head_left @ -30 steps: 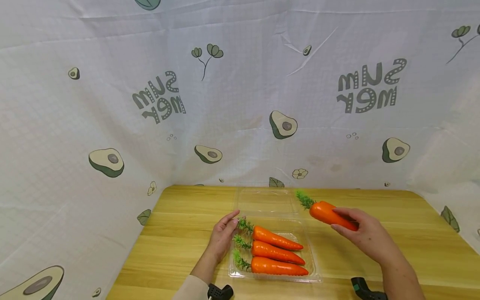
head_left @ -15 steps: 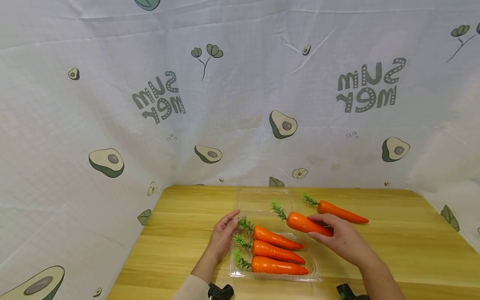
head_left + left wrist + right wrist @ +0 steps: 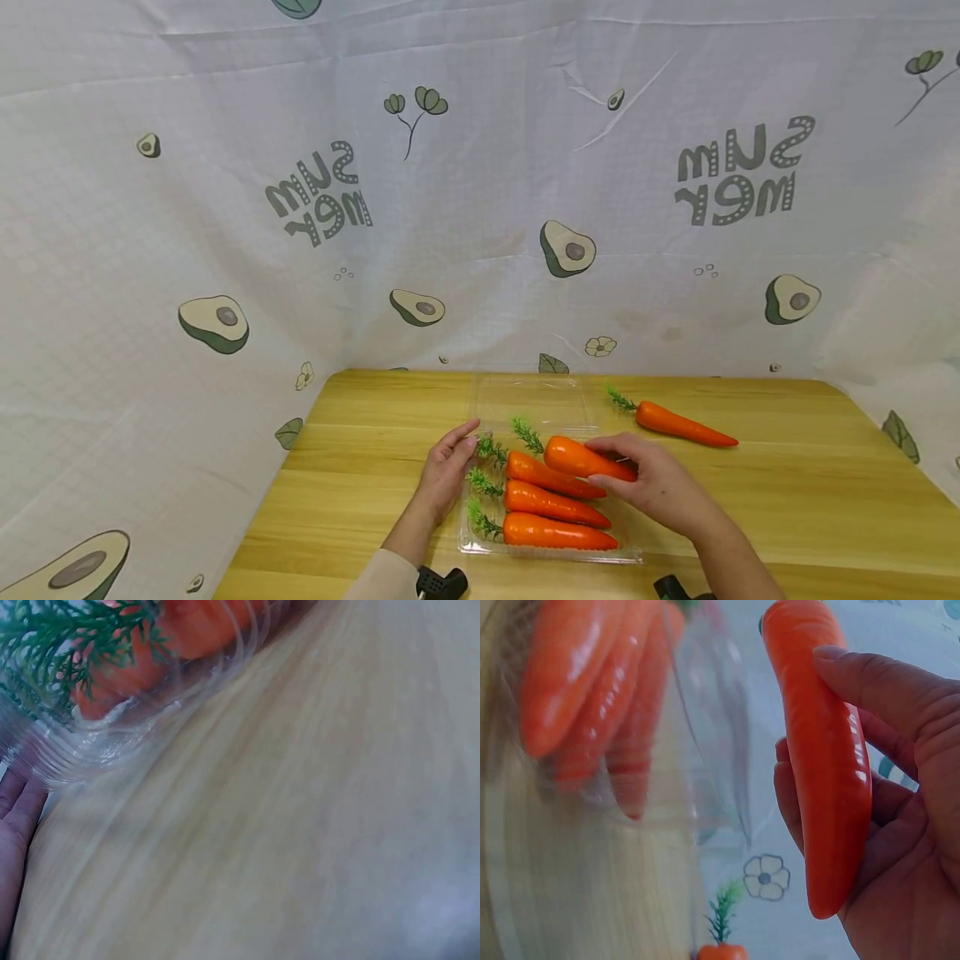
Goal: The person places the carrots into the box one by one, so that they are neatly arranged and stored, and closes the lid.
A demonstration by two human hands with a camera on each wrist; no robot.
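Note:
My right hand (image 3: pixel 651 483) grips an orange carrot (image 3: pixel 821 765) between thumb and fingers, its green top pointing away to the left. In the head view this carrot is over the back part of a clear plastic box (image 3: pixel 624 533). Three carrots (image 3: pixel 558 532) lie side by side in the box, green tops to the left. At the box's left wall, my left hand (image 3: pixel 444 475) rests with fingers extended; the left wrist view shows its fingers (image 3: pixel 22 799) right at the plastic. Another carrot (image 3: pixel 684 423) lies on the table behind my right hand.
The box's clear lid (image 3: pixel 532 402) lies folded back behind it. All this stands on a wooden table (image 3: pixel 360 450), with a white printed cloth (image 3: pixel 480 208) hanging behind and at both sides.
My right hand has carried its carrot leftward and lower, from the right of the box to over it. This uncovered the carrot on the table. The left hand has stayed put.

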